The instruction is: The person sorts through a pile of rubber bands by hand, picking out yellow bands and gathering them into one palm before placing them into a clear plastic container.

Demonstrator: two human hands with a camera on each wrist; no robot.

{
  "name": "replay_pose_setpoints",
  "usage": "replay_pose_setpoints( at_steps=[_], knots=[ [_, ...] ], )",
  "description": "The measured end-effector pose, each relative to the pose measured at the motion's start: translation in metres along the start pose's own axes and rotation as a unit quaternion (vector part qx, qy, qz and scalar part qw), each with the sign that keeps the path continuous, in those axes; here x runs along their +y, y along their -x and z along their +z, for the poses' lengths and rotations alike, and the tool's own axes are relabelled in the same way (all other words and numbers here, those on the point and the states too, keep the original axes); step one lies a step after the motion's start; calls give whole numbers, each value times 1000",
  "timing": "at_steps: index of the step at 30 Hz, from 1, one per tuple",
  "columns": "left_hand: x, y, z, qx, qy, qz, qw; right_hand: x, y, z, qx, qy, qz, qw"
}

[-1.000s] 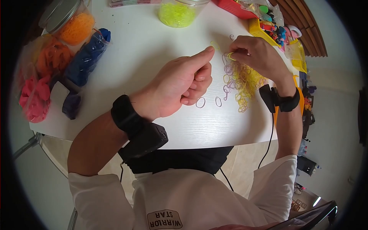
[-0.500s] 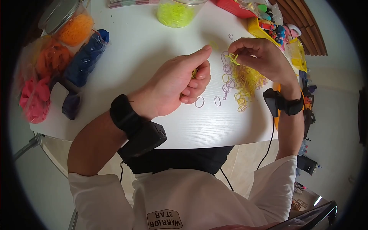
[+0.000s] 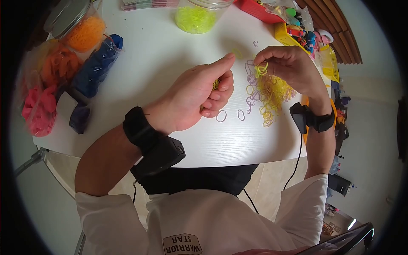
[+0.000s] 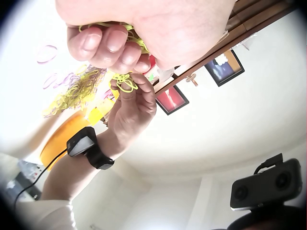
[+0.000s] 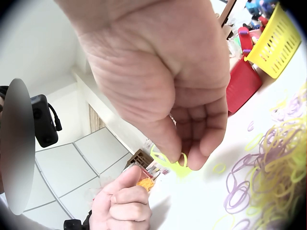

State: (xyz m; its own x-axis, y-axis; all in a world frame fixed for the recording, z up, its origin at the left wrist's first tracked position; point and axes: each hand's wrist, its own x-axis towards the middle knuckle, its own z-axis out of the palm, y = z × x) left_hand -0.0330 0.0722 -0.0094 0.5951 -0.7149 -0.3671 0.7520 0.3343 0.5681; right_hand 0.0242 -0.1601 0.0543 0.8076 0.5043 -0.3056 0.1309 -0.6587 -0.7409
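Note:
My left hand (image 3: 197, 91) is curled round a bunch of yellow-green bands (image 4: 136, 39), its thumb lying straight along the top. Thumb and fingertips of my right hand (image 3: 293, 68) pinch a few yellow-green loops (image 3: 261, 69), which also show in the left wrist view (image 4: 125, 84). Below and beside the right hand a mixed pile of yellow and purple bands (image 3: 274, 93) lies on the white table (image 3: 212, 146). Loose purple rings (image 3: 221, 116) rest between the pile and the left hand.
A jar of yellow-green bands (image 3: 195, 19) stands at the back. An orange-filled jar (image 3: 85, 34) and bags of orange, pink and blue items (image 3: 97, 66) are at left. Red (image 3: 263, 12) and yellow baskets (image 3: 284, 36) stand at back right.
The right hand has drawn slightly toward the body, and more of the loops between its fingertips now show. The left hand has barely moved and keeps its bunch.

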Motion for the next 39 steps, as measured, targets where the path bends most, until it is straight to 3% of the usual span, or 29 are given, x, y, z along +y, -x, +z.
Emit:
replay_pose_setpoints(
  at_steps=[3,6,9,15,18,21,26,39],
  knots=[
    [0,0,0,-4,2,3,1000,1,-1,-2,-12,-34,3,999],
    [-2,-1,-2,-7,-1,12,1000,5,-2,-2,-36,-43,-49,997],
    [-3,-2,-2,-10,-4,19,1000,4,-1,3,-53,-140,-106,983],
    [-3,0,0,-6,-33,32,999,2,2,17,-25,-122,-89,988],
    [-2,1,5,11,-37,43,998,-6,8,22,-48,-182,-65,980],
    [-1,3,8,17,-25,39,999,-5,10,29,-39,-221,-109,968],
    [-1,0,-1,-43,-4,24,999,-4,9,30,-25,-204,-123,971],
    [-2,0,2,-37,-32,15,999,1,11,29,50,-164,-136,976]
  ],
)
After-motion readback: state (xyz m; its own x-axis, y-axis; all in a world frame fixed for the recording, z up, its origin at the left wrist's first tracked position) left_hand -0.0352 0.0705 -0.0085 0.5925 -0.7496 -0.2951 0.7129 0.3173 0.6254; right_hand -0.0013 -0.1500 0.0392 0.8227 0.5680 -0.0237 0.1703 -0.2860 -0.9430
